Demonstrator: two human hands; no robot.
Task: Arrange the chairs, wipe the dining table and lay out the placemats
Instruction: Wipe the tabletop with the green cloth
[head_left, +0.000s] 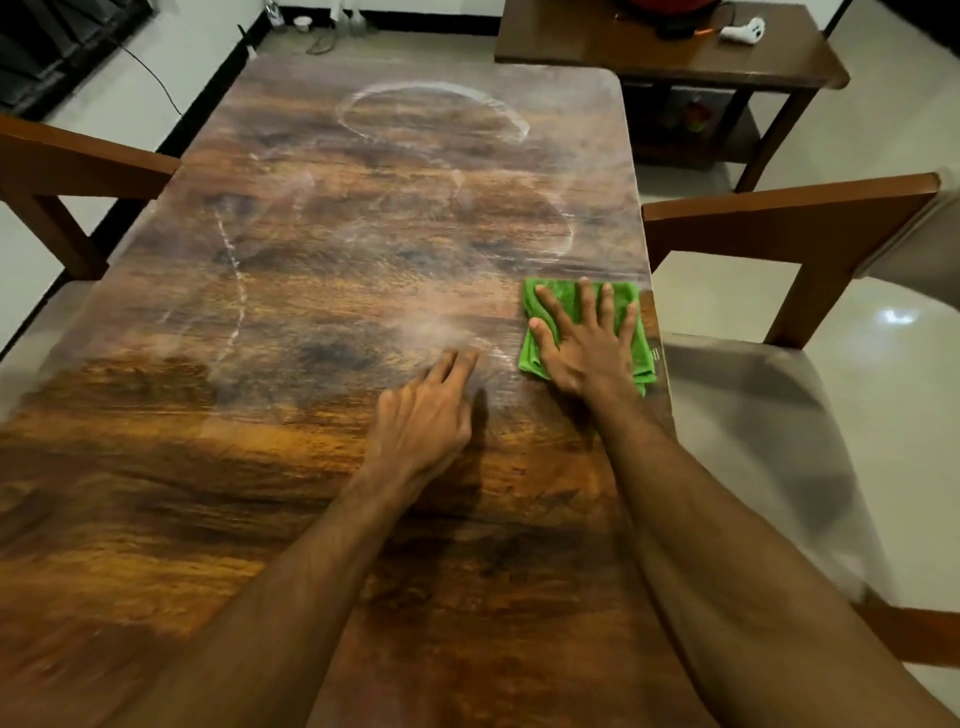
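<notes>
The long dark-brown wood-grain dining table (311, 467) is showing pale, hazy smears. A brown wooden chair with a grey seat (779, 213) is standing at its right edge, and another brown wooden chair (78, 161) at its left. The right hand (587, 348) is pressing flat, fingers spread, on a folded bright-green cloth (566, 296) at the table's right edge. The left hand (423, 421) is resting straightened fingertips on the tabletop just beside it.

Green cloth (535, 356) half hidden under right hand (589, 345); dining table (311, 260) and chair (78, 156) left of it cropped by edges.
</notes>
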